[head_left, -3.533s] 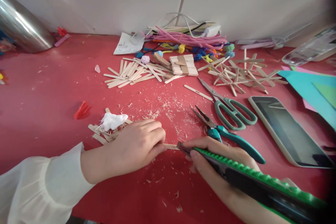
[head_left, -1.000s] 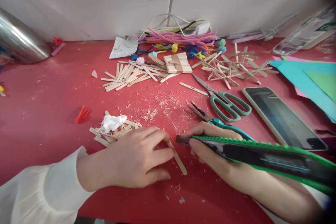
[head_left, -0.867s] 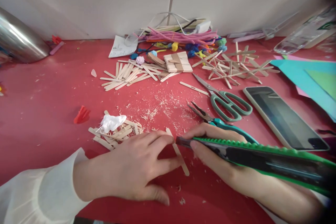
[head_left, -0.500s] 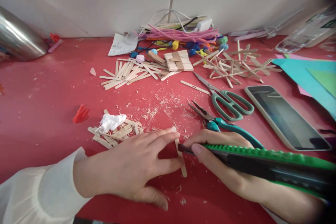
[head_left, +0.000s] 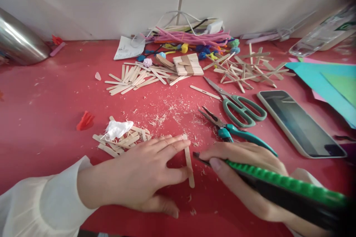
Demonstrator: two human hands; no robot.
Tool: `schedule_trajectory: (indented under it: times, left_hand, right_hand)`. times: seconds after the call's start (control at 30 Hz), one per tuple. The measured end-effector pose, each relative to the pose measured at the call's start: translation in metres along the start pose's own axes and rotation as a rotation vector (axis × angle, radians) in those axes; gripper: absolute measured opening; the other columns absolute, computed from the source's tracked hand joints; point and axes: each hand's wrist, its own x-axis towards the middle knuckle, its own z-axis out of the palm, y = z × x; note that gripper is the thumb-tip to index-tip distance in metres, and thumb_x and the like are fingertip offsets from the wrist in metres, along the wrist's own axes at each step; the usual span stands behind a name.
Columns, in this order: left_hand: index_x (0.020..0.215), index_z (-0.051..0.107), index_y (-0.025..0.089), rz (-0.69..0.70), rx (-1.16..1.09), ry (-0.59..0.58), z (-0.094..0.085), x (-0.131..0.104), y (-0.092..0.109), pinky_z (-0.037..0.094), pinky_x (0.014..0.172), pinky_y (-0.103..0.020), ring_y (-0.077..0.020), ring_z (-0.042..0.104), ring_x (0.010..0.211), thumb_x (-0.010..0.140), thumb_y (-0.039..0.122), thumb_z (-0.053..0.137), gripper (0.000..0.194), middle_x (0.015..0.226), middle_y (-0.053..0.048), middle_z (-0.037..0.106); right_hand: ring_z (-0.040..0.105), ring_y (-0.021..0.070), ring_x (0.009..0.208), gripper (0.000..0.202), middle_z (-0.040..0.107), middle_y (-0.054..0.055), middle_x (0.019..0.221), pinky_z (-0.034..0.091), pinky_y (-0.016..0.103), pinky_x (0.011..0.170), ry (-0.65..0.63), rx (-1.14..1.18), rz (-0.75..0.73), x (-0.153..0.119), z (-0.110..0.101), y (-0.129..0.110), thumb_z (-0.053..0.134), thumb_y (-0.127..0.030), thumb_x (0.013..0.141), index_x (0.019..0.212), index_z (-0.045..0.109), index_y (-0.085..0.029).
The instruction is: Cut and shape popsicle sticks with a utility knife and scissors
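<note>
A single popsicle stick (head_left: pixel 189 164) lies on the red table (head_left: pixel 55 133), slightly slanted. My left hand (head_left: pixel 151 174) rests flat with fingers spread, two fingertips touching the stick's far end and left edge. Gripped in my right hand (head_left: pixel 247 177) is a green and black utility knife (head_left: pixel 280 183). Its dark blade tip points left and sits a little to the right of the stick, apart from it. Wood shavings (head_left: pixel 167 113) are scattered beyond my fingers.
Blue-handled pliers (head_left: pixel 228 129) and green-handled scissors (head_left: pixel 241 109) lie beyond my right hand, beside a phone (head_left: pixel 302 124). Cut sticks and a white crumpled piece (head_left: pixel 118 130) sit left. Loose sticks (head_left: pixel 133 79), pink pipe cleaners (head_left: pixel 191 37) and a metal flask (head_left: pixel 22 39) stand farther back.
The knife has moved right, off the stick, and its handle has tilted lower. The stick's near end has shifted slightly left. My left hand stays almost in place.
</note>
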Motion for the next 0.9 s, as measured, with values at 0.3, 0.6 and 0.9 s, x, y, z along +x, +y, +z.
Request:
schedule_trajectory:
  times: [0.3,0.6,0.9]
  left_hand:
    - [0.120,0.054,0.020,0.018,-0.016,0.024,0.0027,-0.0012,-0.0013,0.038,0.094,-0.053,-0.0391,0.038,0.124,0.081,0.056,0.048,0.053,0.139,-0.023,0.033]
    - [0.121,0.053,0.021,0.001,-0.008,0.033,0.0018,-0.0003,-0.0012,0.039,0.094,-0.051,-0.0371,0.041,0.122,0.080,0.057,0.049,0.054,0.137,-0.020,0.037]
    - [0.129,0.046,0.024,-0.012,0.000,0.024,0.0008,0.0016,-0.0025,0.039,0.092,-0.052,-0.0378,0.038,0.124,0.079,0.061,0.047,0.063,0.138,-0.021,0.035]
  right_hand:
    - [0.065,0.0100,0.060,0.018,0.070,-0.001,0.070,0.047,0.019,0.053,-0.025,0.100,0.187,0.0000,0.0088,0.0071,0.044,-0.019,0.086,0.078,0.059,-0.023]
    - [0.056,0.0076,0.046,0.019,0.063,-0.006,0.058,0.044,0.020,0.048,-0.031,0.150,0.271,0.0026,0.0025,0.0009,0.044,-0.023,0.085,0.075,0.061,-0.025]
    - [0.064,0.0100,0.063,0.015,0.069,-0.004,0.072,0.049,0.021,0.059,-0.005,0.121,0.308,0.0006,0.0076,0.0039,0.046,-0.024,0.087,0.084,0.061,-0.025]
